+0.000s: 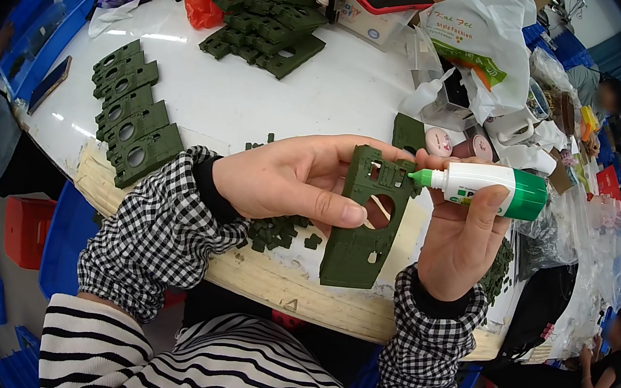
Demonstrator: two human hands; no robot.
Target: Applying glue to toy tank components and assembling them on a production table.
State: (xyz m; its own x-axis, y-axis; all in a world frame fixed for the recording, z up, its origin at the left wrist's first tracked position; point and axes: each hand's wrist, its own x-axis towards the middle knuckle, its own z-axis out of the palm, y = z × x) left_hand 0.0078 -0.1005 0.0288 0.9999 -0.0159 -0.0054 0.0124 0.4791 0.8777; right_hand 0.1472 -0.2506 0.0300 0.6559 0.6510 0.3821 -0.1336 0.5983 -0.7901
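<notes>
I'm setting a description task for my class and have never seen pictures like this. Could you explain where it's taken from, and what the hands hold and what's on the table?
There is no robot here, just a person's two bare hands. The picture comes from a wide fisheye camera worn on the head, looking down, so straight edges bend near the rim.

The left hand holds a flat green part with a round hole. The right hand holds a white and green bottle, its pointed tip at the part's upper end; whether they touch is hard to tell.

On the white table are overlapping similar parts at the left, a pile of more at the back, and small green pieces near the hands.
</notes>
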